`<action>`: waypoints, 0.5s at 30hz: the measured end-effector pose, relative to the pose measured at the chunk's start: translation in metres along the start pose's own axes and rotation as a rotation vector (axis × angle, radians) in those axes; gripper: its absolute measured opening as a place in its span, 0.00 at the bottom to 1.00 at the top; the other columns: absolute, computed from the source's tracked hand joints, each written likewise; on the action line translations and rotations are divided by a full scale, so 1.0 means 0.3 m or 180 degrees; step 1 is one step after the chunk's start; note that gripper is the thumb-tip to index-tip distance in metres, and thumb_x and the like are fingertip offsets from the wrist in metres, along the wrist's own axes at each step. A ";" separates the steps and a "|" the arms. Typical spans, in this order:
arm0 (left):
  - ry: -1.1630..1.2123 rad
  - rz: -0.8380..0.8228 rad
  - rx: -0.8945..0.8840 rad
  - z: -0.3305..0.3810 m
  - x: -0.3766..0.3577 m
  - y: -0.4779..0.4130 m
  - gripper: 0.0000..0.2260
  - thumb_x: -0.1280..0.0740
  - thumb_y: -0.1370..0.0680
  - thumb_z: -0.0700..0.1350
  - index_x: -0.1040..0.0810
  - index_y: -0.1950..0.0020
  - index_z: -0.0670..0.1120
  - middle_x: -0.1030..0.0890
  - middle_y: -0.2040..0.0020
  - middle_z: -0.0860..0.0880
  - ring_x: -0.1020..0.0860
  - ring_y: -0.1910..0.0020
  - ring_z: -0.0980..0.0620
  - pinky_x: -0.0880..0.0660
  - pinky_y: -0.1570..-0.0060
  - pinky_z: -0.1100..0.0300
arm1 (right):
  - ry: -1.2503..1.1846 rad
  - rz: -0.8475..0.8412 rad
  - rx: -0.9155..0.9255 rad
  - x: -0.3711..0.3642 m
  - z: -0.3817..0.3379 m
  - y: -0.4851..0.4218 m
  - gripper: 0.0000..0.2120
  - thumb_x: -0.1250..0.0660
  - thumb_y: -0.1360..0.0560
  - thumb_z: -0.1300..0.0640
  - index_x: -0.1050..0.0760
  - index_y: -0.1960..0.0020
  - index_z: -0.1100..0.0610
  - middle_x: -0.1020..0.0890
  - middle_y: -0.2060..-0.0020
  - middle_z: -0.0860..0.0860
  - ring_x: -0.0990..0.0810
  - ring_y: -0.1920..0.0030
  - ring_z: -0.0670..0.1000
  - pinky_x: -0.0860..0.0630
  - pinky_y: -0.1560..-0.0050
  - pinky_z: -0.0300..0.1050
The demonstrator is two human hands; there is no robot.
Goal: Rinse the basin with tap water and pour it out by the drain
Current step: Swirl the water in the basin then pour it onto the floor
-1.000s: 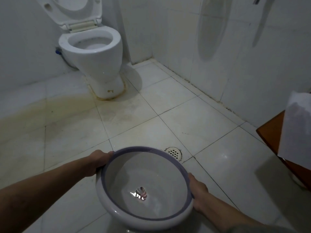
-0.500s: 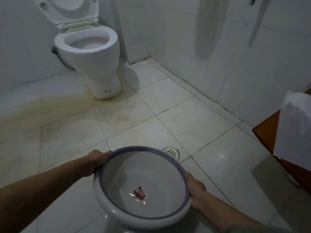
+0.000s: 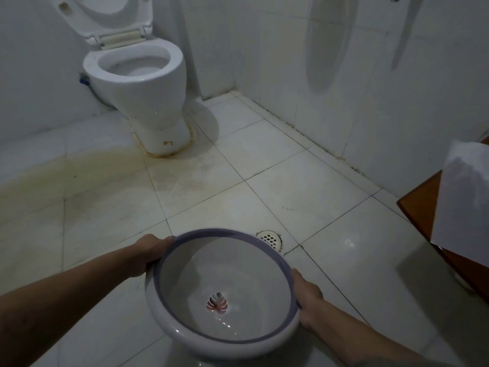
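Observation:
A round white basin point(image 3: 185, 336) with a purple rim and a leaf print on its bottom hangs above the tiled floor, low in the view. A little water glints inside it. My left hand point(image 3: 150, 251) grips the rim on the left side. My right hand point(image 3: 307, 298) grips the rim on the right. A round metal floor drain point(image 3: 270, 238) sits in the tiles just beyond the basin's far right edge, partly hidden by the rim.
A white toilet point(image 3: 140, 86) with its lid up stands at the back left, with a yellowish stain on the floor before it. White tiled walls close the back and right. A brown wooden piece point(image 3: 420, 205) with a white cloth point(image 3: 465, 197) juts in at the right.
The view has shifted slightly; the basin sits a touch lower and left in the view, still held by both hands near the drain.

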State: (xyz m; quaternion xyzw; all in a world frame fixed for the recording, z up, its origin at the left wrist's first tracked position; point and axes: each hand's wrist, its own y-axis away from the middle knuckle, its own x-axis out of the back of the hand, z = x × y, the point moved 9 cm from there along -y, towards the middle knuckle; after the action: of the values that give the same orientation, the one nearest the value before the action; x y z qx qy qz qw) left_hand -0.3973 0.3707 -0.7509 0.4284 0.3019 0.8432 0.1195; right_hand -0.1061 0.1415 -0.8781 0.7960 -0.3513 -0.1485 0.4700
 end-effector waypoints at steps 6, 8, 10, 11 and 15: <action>0.0017 0.0001 0.0001 0.003 0.001 0.000 0.23 0.36 0.21 0.54 0.20 0.48 0.32 0.18 0.57 0.39 0.20 0.61 0.42 0.24 0.66 0.54 | -0.0018 0.0021 -0.0020 -0.003 0.004 0.001 0.23 0.38 0.21 0.46 0.24 0.41 0.66 0.17 0.51 0.62 0.17 0.51 0.62 0.19 0.50 0.52; 0.0051 -0.0002 -0.0013 0.006 0.001 -0.003 0.22 0.35 0.21 0.53 0.21 0.47 0.32 0.18 0.56 0.38 0.20 0.61 0.42 0.24 0.66 0.54 | -0.0030 0.0015 -0.0026 -0.005 0.004 -0.005 0.23 0.37 0.21 0.46 0.23 0.42 0.66 0.16 0.52 0.62 0.17 0.52 0.61 0.18 0.50 0.52; 0.0087 0.0008 -0.0034 0.008 0.003 -0.007 0.22 0.35 0.21 0.52 0.21 0.47 0.31 0.18 0.55 0.38 0.20 0.61 0.41 0.24 0.67 0.54 | -0.0035 0.0001 -0.0037 -0.008 0.007 -0.010 0.23 0.37 0.22 0.46 0.23 0.42 0.65 0.16 0.52 0.61 0.17 0.52 0.61 0.18 0.49 0.53; 0.0088 0.0012 -0.0039 0.008 0.005 -0.007 0.22 0.35 0.21 0.52 0.21 0.47 0.31 0.17 0.55 0.37 0.20 0.60 0.41 0.24 0.66 0.54 | -0.0035 -0.0007 -0.0052 -0.009 0.009 -0.010 0.23 0.37 0.22 0.46 0.23 0.42 0.65 0.16 0.53 0.61 0.17 0.52 0.61 0.18 0.48 0.53; 0.0079 0.0008 -0.0037 0.011 0.004 -0.005 0.22 0.35 0.21 0.53 0.20 0.48 0.32 0.17 0.54 0.37 0.18 0.56 0.38 0.22 0.60 0.51 | -0.0004 -0.0010 -0.0064 -0.009 0.009 -0.010 0.22 0.38 0.21 0.46 0.23 0.42 0.65 0.16 0.53 0.61 0.17 0.52 0.61 0.18 0.51 0.51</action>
State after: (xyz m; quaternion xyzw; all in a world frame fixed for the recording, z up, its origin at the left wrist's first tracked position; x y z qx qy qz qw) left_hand -0.3955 0.3738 -0.7496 0.4176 0.2980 0.8503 0.1172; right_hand -0.1083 0.1425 -0.8823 0.7917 -0.3489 -0.1532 0.4775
